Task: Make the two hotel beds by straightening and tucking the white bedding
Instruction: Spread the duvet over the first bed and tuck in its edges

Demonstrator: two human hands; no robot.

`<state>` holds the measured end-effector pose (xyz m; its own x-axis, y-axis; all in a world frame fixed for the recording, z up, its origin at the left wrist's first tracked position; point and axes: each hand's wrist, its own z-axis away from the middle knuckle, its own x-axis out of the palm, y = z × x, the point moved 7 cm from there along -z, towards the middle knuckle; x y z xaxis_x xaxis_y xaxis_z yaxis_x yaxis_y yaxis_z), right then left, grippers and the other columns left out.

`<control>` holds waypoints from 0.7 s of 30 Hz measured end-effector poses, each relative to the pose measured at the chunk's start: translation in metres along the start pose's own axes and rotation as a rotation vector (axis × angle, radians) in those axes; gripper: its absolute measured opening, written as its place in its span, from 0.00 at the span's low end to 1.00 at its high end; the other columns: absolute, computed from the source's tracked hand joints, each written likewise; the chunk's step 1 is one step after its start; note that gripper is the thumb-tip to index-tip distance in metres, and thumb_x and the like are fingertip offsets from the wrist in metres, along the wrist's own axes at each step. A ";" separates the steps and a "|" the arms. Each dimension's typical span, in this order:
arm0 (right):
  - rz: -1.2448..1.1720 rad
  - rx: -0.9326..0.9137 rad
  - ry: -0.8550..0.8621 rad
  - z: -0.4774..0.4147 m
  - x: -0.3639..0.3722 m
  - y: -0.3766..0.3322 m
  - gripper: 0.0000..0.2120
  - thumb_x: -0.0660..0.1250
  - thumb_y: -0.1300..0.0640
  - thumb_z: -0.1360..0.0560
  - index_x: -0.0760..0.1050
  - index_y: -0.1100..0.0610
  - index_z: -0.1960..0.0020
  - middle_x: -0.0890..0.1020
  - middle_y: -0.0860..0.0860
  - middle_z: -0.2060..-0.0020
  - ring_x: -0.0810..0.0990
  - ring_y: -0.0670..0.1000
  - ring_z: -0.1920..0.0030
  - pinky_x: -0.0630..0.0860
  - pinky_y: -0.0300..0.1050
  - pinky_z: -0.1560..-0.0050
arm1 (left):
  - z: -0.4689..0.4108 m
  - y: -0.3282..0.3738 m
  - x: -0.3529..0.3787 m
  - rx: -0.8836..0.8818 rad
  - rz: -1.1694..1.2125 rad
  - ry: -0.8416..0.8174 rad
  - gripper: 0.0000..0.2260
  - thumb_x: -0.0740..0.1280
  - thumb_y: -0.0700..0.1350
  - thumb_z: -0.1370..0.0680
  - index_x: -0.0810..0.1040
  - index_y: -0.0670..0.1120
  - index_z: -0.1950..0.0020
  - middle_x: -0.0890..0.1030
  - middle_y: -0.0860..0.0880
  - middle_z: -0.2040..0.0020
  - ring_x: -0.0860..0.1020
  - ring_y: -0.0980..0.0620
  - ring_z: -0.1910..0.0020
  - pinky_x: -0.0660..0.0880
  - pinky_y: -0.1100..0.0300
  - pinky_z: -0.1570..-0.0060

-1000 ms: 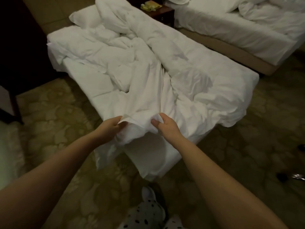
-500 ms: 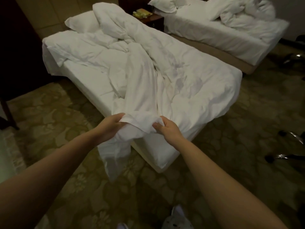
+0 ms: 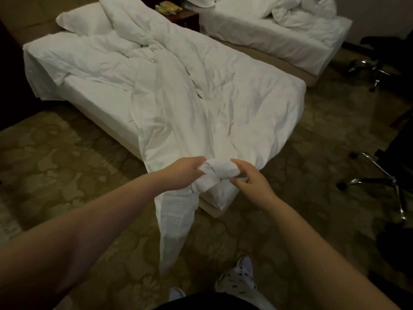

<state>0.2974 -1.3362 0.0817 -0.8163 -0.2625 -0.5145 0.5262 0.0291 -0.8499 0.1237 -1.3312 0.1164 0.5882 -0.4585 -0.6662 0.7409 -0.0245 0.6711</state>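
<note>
A rumpled white duvet [image 3: 201,90] lies stretched along the near bed [image 3: 105,108], its bunched corner pulled off the foot corner toward me. My left hand [image 3: 185,170] grips that bunched corner, and a long tail of cloth [image 3: 174,222] hangs from it to the carpet. My right hand [image 3: 250,182] pinches the same bunch from the right side. A white pillow [image 3: 82,21] lies at the head of the near bed. The far bed [image 3: 279,41] carries a heaped white duvet [image 3: 304,14].
A dark nightstand [image 3: 183,17] with a yellow item on top stands between the beds. Chrome chair bases [image 3: 380,182] stand on the patterned carpet at the right. Dark furniture fills the left edge. My feet [image 3: 241,271] are near the bed's foot corner.
I have pulled the duvet corner further toward me, and the duvet has spread flatter and straighter over the near bed. Both hands have moved closer together on the bunched corner.
</note>
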 end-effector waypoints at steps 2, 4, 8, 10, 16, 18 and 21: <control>0.036 -0.032 0.004 0.000 0.010 -0.016 0.29 0.71 0.52 0.26 0.65 0.50 0.29 0.69 0.42 0.39 0.69 0.43 0.39 0.69 0.43 0.36 | -0.002 0.003 -0.003 0.019 0.014 0.025 0.04 0.59 0.37 0.22 0.71 0.45 0.50 0.75 0.47 0.52 0.73 0.50 0.51 0.63 0.61 0.58; 0.084 -0.084 0.027 -0.004 0.017 -0.036 0.29 0.73 0.47 0.29 0.67 0.46 0.32 0.71 0.40 0.42 0.72 0.45 0.40 0.72 0.44 0.39 | -0.004 0.006 -0.004 0.029 0.034 0.042 0.06 0.61 0.40 0.21 0.73 0.46 0.46 0.74 0.49 0.51 0.72 0.52 0.51 0.63 0.63 0.56; 0.266 -0.095 -0.036 -0.020 0.028 -0.064 0.13 0.68 0.44 0.26 0.74 0.52 0.48 0.80 0.49 0.55 0.79 0.52 0.54 0.78 0.54 0.47 | 0.000 -0.003 -0.010 -0.006 0.160 0.042 0.03 0.64 0.45 0.22 0.74 0.51 0.49 0.77 0.52 0.54 0.74 0.52 0.51 0.69 0.63 0.57; 0.271 -0.065 -0.097 -0.024 0.030 -0.070 0.15 0.65 0.46 0.24 0.76 0.59 0.50 0.81 0.55 0.58 0.79 0.55 0.57 0.78 0.53 0.49 | 0.006 -0.010 -0.013 -0.028 0.278 0.050 0.03 0.65 0.46 0.23 0.75 0.51 0.49 0.77 0.51 0.54 0.75 0.53 0.51 0.71 0.62 0.53; 0.003 -0.079 -0.074 -0.031 0.013 -0.098 0.14 0.66 0.56 0.23 0.76 0.68 0.57 0.77 0.58 0.65 0.77 0.52 0.64 0.78 0.48 0.59 | 0.021 -0.031 0.007 -0.011 0.459 0.095 0.19 0.69 0.52 0.25 0.71 0.53 0.36 0.78 0.52 0.41 0.75 0.52 0.42 0.72 0.56 0.40; -0.088 -0.070 -0.023 -0.029 0.002 -0.102 0.12 0.66 0.58 0.23 0.75 0.65 0.60 0.76 0.58 0.66 0.77 0.55 0.64 0.79 0.53 0.58 | 0.025 -0.041 0.023 -0.034 0.387 0.111 0.26 0.70 0.52 0.26 0.67 0.52 0.30 0.75 0.54 0.39 0.73 0.53 0.40 0.69 0.59 0.39; -0.206 -0.027 0.112 -0.021 -0.021 -0.098 0.12 0.63 0.57 0.21 0.75 0.67 0.56 0.75 0.58 0.65 0.76 0.47 0.66 0.77 0.41 0.62 | 0.030 -0.069 0.043 -0.129 0.290 0.137 0.14 0.65 0.49 0.21 0.75 0.46 0.37 0.77 0.52 0.45 0.75 0.51 0.45 0.70 0.56 0.45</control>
<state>0.2577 -1.3133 0.1737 -0.9279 -0.1572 -0.3381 0.3404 0.0125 -0.9402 0.0877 -1.3763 0.0513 0.8117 -0.3061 -0.4974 0.5665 0.2057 0.7980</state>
